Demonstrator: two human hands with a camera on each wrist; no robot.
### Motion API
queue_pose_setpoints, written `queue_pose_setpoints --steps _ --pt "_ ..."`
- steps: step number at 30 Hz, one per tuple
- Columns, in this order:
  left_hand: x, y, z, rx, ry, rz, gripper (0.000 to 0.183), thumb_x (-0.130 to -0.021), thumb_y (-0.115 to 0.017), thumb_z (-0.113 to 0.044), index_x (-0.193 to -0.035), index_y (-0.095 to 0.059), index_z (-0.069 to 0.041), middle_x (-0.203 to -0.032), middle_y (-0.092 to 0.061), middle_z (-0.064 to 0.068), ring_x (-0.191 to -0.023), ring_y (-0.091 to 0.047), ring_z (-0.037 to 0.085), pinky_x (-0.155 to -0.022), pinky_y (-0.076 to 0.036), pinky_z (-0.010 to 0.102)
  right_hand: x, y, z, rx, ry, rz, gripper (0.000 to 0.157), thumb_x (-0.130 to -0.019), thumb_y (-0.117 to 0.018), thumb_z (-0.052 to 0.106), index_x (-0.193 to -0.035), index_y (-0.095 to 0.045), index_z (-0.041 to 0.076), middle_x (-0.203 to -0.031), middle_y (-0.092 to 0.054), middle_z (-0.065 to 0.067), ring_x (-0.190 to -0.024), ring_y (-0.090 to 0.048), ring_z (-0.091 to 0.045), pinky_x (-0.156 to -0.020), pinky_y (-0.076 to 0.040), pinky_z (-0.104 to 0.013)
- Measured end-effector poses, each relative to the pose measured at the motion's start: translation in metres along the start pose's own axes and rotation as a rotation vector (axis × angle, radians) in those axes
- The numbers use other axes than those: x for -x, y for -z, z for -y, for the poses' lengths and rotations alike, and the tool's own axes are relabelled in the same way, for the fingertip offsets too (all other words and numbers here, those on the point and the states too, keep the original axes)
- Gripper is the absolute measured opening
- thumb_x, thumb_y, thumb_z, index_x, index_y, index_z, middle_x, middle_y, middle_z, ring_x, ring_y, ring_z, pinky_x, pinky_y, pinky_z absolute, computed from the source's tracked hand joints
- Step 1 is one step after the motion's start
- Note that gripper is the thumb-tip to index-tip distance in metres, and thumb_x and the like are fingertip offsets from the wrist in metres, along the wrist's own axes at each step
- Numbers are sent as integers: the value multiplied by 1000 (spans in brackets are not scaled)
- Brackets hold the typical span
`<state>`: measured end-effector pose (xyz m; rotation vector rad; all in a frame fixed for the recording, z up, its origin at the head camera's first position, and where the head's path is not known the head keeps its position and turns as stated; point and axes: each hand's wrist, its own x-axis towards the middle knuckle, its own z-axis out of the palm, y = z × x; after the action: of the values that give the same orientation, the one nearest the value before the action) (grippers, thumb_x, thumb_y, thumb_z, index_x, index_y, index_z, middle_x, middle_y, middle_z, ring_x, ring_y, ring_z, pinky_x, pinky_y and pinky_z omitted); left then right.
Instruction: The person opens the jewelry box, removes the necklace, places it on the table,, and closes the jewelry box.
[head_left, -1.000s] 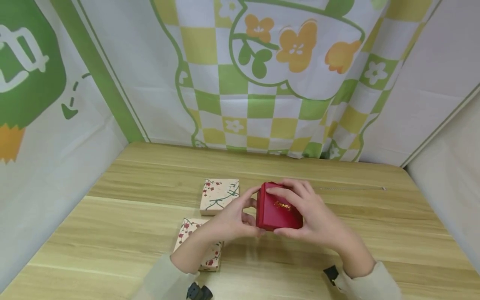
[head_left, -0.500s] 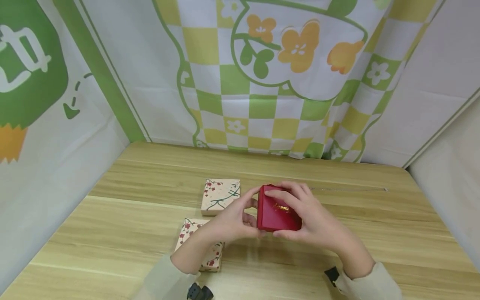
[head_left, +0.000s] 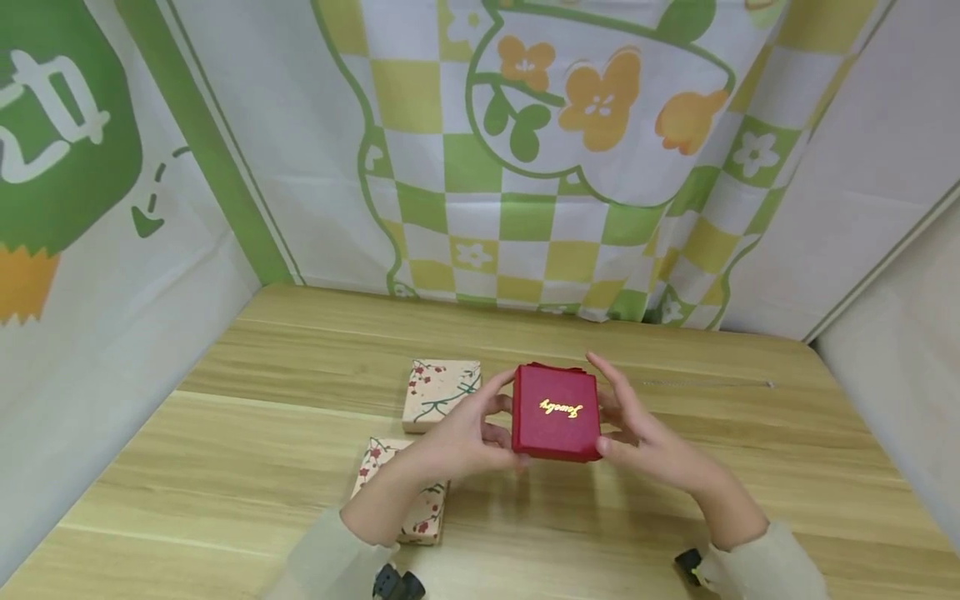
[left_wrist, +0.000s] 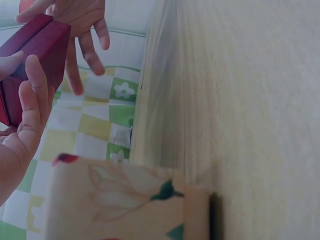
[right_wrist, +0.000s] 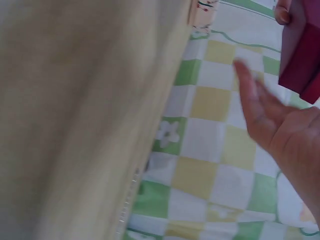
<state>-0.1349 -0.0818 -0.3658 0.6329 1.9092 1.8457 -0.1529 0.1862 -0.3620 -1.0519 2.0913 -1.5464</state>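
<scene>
A red jewelry box (head_left: 557, 408) with gold "Jewelry" lettering is held above the table, its lettered face toward the head camera. My left hand (head_left: 461, 442) grips its left side, with the thumb on the near edge and curled fingers behind, as the left wrist view also shows. At the box's right side is my right hand (head_left: 648, 442); its thumb tip is at the near right corner. In the left wrist view the right hand's fingers (left_wrist: 90, 55) are spread and straight, apart from the box. A red ribbon shows at the box's far edge.
Two cream boxes with blossom prints lie on the wooden table (head_left: 262, 433): one farther back (head_left: 438, 393), one nearer (head_left: 425, 512), partly behind my left forearm. A thin silver chain (head_left: 708, 384) lies at the back right. A checkered curtain (head_left: 525, 217) hangs behind the table.
My right hand has let go of the box's top and moved right, its fingers opening out. The lettered face is now uncovered and turned more squarely. The left hand keeps its grip.
</scene>
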Motion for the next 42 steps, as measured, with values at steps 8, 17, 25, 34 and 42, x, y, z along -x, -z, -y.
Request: queue_pose_setpoints --steps 8,17,25,34,42 --pt "0 0 3 -10 6 -8 88 -76 -72 -2 -140 -23 -38 -121 -51 11 -83 -66 28 -74 -54 39 -1 -6 -6 -161 -81 43 73 -95 -45 4 -149 -2 29 -145 -28 -15 -122 -47 -24 -89 -48 -38" --pt "7 -4 -19 -50 22 1 99 -78 -71 -2 -144 -8 -41 -125 -47 11 -88 -65 25 -78 -53 35 -3 -7 -7 -244 -88 27 73 -95 -45 2 -149 -3 27 -148 -19 -13 -122 -44 -29 -90 -47 -48" --pt "7 -6 -25 -69 12 17 85 -87 -64 -16 -141 -7 -50 -125 -44 11 -88 -63 25 -83 -50 38 -5 -7 -6 -239 -101 7 74 -94 -48 3 -148 -3 27 -148 -18 -9 -123 -40 -31 -91 -46 -47" --pt "6 -4 -24 -26 -5 25 80 -88 -62 -12 -143 -12 -42 -123 -45 15 -86 -64 26 -82 -51 41 -6 -11 -5 -173 -109 -21 75 -93 -52 7 -148 -6 32 -148 -21 -4 -127 -36 -30 -90 -48 -39" --pt "5 -3 -24 -12 -15 33 80 -87 -62 -8 -142 -15 -42 -123 -46 15 -87 -63 28 -82 -51 42 -6 -12 -5 -109 -99 -44 76 -92 -55 9 -147 -8 32 -146 -24 -5 -124 -39 -28 -87 -50 -37"
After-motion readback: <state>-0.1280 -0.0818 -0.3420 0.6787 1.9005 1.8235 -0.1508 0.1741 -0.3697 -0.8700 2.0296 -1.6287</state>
